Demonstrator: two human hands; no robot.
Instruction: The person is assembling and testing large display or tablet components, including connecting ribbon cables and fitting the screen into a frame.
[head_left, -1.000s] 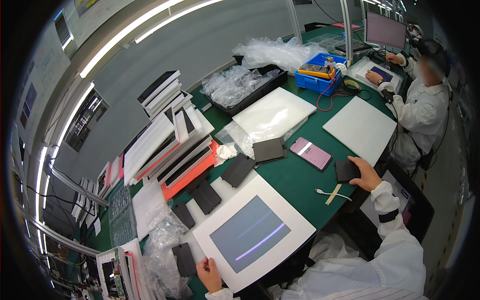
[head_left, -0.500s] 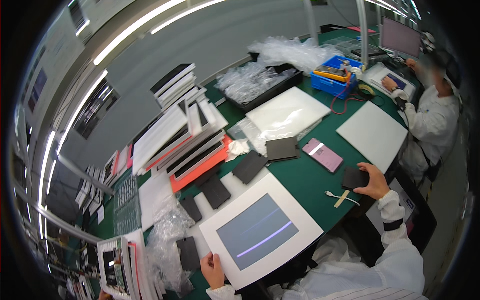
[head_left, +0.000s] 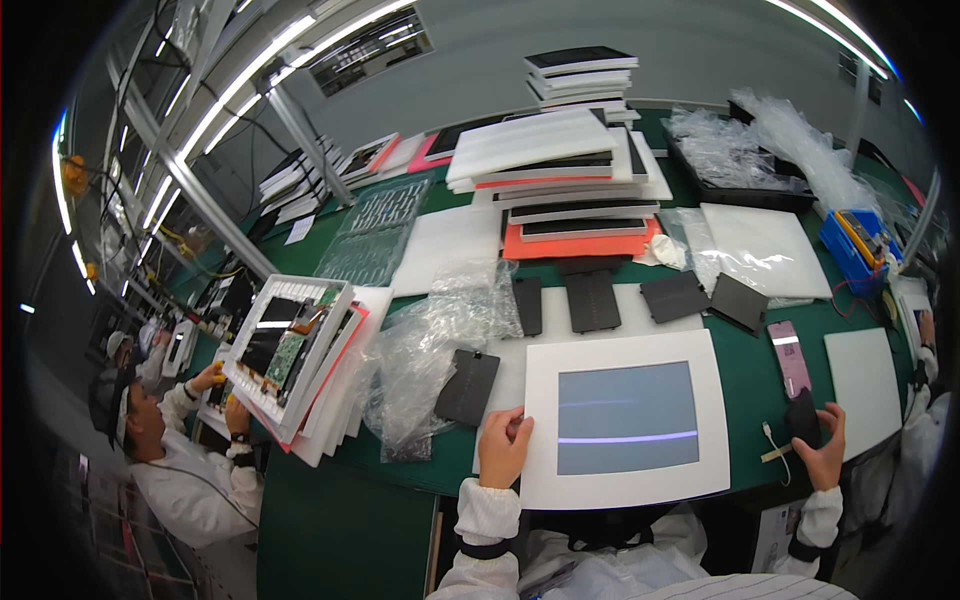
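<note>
A white picture-frame-like display (head_left: 710,400), its grey screen crossed by a bright violet line, lies flat in front of me. At its left edge, my left hand (head_left: 503,448) is closed, thumb and fingers on the frame. To the right, my right hand (head_left: 822,447) grips a small black flat cover (head_left: 802,415) between thumb and fingers. The cover is by the lower end of a pink phone (head_left: 789,358). Just left of that hand lies a white cable (head_left: 775,445) with a tan tag. Several dark grey covers (head_left: 592,300) rest beyond the display.
Stacked white frames and foam sheets (head_left: 540,150) rise at the back. Clear plastic wrap (head_left: 410,370) and a loose dark cover (head_left: 467,388) are on the left, near a tilted open frame with circuit boards (head_left: 290,350). A co-worker (head_left: 185,460) works at far left. A white foam sheet (head_left: 865,385) lies right.
The whole view has swung left, bringing a co-worker at the left into sight. My left hand stays at the display's left edge, and my right hand still holds the black cover.
</note>
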